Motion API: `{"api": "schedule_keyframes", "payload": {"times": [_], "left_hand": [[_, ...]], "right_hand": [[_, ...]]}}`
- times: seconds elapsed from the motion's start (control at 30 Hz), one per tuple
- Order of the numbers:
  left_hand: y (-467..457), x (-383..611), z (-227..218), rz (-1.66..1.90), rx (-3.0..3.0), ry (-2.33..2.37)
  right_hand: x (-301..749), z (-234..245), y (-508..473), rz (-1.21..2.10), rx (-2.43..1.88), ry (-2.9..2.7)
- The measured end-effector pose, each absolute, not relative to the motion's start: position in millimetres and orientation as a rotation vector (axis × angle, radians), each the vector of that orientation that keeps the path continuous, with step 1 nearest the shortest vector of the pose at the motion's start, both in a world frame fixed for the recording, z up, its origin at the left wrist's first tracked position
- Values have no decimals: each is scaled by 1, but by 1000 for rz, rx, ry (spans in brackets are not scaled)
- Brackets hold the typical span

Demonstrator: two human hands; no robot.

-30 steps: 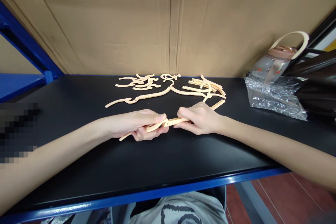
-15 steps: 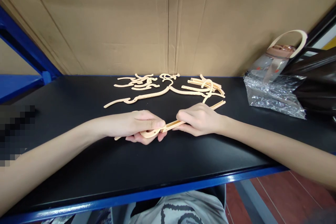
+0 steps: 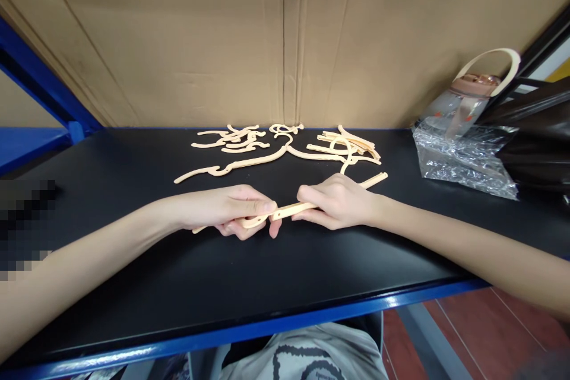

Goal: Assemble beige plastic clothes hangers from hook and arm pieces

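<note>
My left hand (image 3: 231, 209) is closed around a curved beige plastic hanger piece (image 3: 255, 221) just above the black table (image 3: 133, 261). My right hand (image 3: 339, 202) pinches a straight beige bar (image 3: 294, 209) whose far end (image 3: 376, 179) sticks out past the wrist. The two pieces meet between my hands, near my left thumb. A hook loop (image 3: 345, 148) rises behind my right hand.
Several loose beige hanger parts lie at the back of the table (image 3: 249, 139), with a long curved arm (image 3: 231, 167) in front of them. A crinkled clear plastic bag (image 3: 463, 157) and a bottle with a pink lid (image 3: 478, 86) stand at the right. Cardboard (image 3: 285, 35) lines the back.
Both hands have shifted slightly left and back, and the straight bar's far end has lifted a little. The grip on both pieces is the same.
</note>
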State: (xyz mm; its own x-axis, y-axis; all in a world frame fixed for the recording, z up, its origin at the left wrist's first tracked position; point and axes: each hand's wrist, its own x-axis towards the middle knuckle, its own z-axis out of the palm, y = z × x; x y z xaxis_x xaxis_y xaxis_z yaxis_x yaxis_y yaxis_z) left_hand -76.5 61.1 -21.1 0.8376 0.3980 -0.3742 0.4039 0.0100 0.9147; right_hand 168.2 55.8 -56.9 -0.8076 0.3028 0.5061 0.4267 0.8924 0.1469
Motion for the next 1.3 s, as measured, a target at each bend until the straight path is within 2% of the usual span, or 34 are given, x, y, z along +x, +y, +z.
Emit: {"api": "schedule_keyframes", "payload": {"times": [0.33, 0.63, 1.03, 1.3], "left_hand": [[53, -71, -10, -79, 1808, 754], [31, -66, 7, -134, 2116, 1007], [27, -60, 0, -178, 2396, 1184], [26, -54, -8, 20, 2479, 1288]], "right_hand": [[167, -53, 53, -198, -684, -2731], [164, -52, 55, -70, -650, -2777], [163, -50, 56, 23, -723, -2783], [164, -51, 59, 53, -768, -2711]]}}
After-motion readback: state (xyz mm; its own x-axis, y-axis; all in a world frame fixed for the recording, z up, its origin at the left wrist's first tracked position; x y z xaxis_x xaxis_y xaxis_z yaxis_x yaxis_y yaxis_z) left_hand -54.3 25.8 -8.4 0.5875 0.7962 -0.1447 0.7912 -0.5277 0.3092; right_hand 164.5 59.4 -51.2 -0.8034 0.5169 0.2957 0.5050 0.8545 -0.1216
